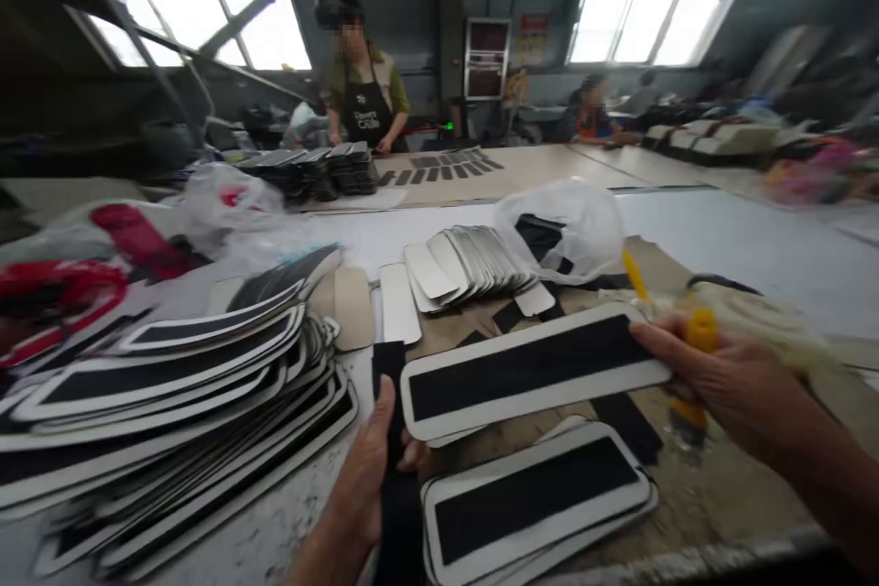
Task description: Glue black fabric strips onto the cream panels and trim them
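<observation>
My right hand (732, 375) pinches the right end of a long white panel (536, 371) with rounded corners and a black strip along its middle. A yellow tool with a clear end (692, 403) shows at the same hand's fingers; its kind I cannot make out. My left hand (367, 467) is closed around a narrow black strip (399, 504), thumb on top, fingertips near the panel's left end. Below the held panel lies a short stack of similar, shorter panels (539, 499). Blank white pieces (473, 261) lean in a row behind it.
A large pile of black-and-white panels (179, 403) fills the left side. A clear plastic bag (583, 229) with black pieces sits behind. Across the table (721, 229), a person in an apron (367, 96) stands by black stacks (322, 169); another person (591, 114) is farther right.
</observation>
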The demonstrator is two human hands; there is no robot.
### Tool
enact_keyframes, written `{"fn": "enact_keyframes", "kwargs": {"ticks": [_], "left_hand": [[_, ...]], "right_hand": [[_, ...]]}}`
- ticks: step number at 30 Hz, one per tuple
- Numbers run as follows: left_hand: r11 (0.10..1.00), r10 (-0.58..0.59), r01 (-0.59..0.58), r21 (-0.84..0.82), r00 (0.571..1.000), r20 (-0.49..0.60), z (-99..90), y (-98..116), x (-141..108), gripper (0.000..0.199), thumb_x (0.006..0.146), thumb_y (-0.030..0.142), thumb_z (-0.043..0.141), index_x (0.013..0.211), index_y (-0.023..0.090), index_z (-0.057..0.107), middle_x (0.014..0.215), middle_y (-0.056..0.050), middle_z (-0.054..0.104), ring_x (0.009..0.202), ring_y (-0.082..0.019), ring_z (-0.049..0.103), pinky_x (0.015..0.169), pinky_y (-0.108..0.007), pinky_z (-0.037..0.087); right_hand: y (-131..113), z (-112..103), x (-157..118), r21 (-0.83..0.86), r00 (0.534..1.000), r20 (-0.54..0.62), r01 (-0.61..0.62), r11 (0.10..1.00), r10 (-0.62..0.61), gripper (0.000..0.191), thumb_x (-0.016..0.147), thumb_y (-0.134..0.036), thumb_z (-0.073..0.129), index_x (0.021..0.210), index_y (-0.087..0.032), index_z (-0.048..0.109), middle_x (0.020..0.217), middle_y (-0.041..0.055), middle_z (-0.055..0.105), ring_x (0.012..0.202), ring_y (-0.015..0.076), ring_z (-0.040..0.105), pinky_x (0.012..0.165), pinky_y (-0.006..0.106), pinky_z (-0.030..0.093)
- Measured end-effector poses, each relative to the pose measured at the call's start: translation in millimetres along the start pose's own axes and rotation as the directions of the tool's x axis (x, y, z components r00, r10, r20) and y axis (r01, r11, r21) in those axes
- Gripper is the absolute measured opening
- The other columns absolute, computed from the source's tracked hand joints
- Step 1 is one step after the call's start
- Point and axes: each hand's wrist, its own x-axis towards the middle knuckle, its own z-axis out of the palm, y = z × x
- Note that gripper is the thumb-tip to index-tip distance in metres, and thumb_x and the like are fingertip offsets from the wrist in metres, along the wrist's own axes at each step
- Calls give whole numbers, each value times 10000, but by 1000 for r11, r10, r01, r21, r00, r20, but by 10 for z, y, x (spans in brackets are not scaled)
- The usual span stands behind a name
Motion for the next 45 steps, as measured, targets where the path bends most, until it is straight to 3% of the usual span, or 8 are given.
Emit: {"fn": "enact_keyframes", "kwargs": {"ticks": [4, 6, 12, 18, 24, 34, 45], "left_hand": [[991, 54, -51, -125, 998, 15, 97, -79, -41, 487, 760, 583, 586, 584, 159, 421, 427, 63, 363, 383, -37, 284, 383, -155, 240], [994, 86, -86, -71, 996, 2, 161, -96, -58, 474, 773, 589, 560, 615, 155, 453, 420, 55, 386, 386, -43, 303, 382, -151, 247], [966, 241, -213, 148, 949, -204, 237, -123, -64, 365, 687, 422, 732, 828, 151, 532, 645, 24, 555, 478, -64, 464, 401, -146, 355], [944, 212, -161, 288, 964, -158, 301, -194, -52, 373, 781, 503, 590, 758, 140, 508, 466, -24, 567, 370, -91, 439, 360, -172, 334], [923, 233, -158, 351, 955, -182, 294, -232, -41, 380, 778, 513, 586, 743, 141, 520, 465, -20, 563, 398, -102, 445, 381, -186, 372], [900, 310, -242, 363, 940, -141, 286, -282, -39, 343, 785, 494, 577, 821, 156, 528, 459, 6, 540, 415, -92, 421, 424, -182, 376], [951, 199, -129, 280, 951, -237, 330, -248, -96, 372, 704, 486, 675, 871, 198, 510, 459, 51, 488, 424, -127, 466, 379, -192, 397]], "right_hand": [[55, -29, -93, -79, 999, -55, -6, 997, 2, 377, 679, -565, 674, 545, -231, 563, 408, 19, 430, 331, 128, 380, 300, 276, 269], [58, -6, -127, -90, 998, -57, 13, 996, -18, 392, 664, -591, 667, 523, -238, 568, 395, 26, 436, 319, 144, 385, 276, 283, 264], [184, 39, -120, -195, 996, -80, 14, 981, -30, 426, 672, -636, 622, 556, -233, 546, 400, 3, 428, 326, 130, 396, 298, 254, 313], [308, 55, -115, -327, 1000, 25, 1, 945, 8, 505, 788, -674, 431, 582, -214, 463, 391, -30, 443, 361, 106, 403, 369, 223, 342], [294, 115, -100, -358, 999, 40, 5, 934, 11, 452, 770, -622, 499, 599, -205, 457, 391, -43, 457, 357, 102, 416, 377, 223, 339], [331, 106, -109, -368, 998, 54, 36, 929, -17, 397, 773, -581, 508, 644, -208, 472, 435, -52, 453, 388, 113, 442, 396, 231, 348], [305, 121, -111, -411, 984, 120, 170, 895, -131, 338, 839, -518, 434, 679, -221, 430, 562, -23, 496, 492, 134, 465, 486, 259, 384]]}}
